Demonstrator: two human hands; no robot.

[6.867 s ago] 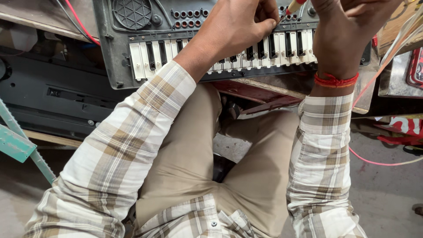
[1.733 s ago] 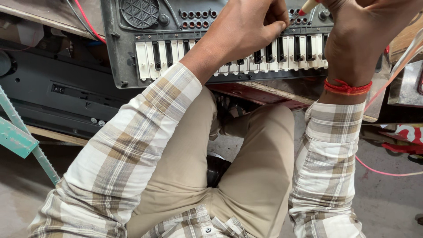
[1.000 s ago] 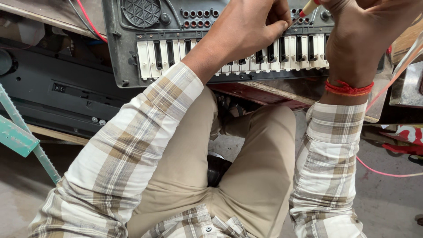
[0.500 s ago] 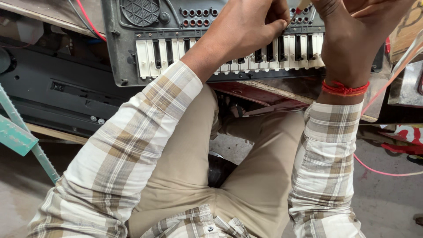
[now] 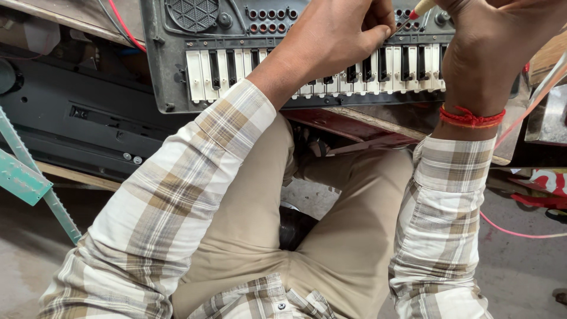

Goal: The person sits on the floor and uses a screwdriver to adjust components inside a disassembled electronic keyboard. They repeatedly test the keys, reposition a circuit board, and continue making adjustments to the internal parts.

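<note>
Small grey electronic keyboard [image 5: 236, 65] propped on a worn wooden board [image 5: 378, 121] just above the knees, white and black keys facing down toward the lap. Left hand [image 5: 333, 38] curled over the keys near the middle, fingers bent in tight; can't tell if anything's pinched in there. Right hand [image 5: 493, 56] closed around a thin tool with a pale handle and red tip [image 5: 420, 8], poking at the button panel. Red thread bracelet [image 5: 471, 116] on that wrist. Pink cable [image 5: 520, 233] trailing off right, green metal strip [image 5: 26, 171] off left.
</note>
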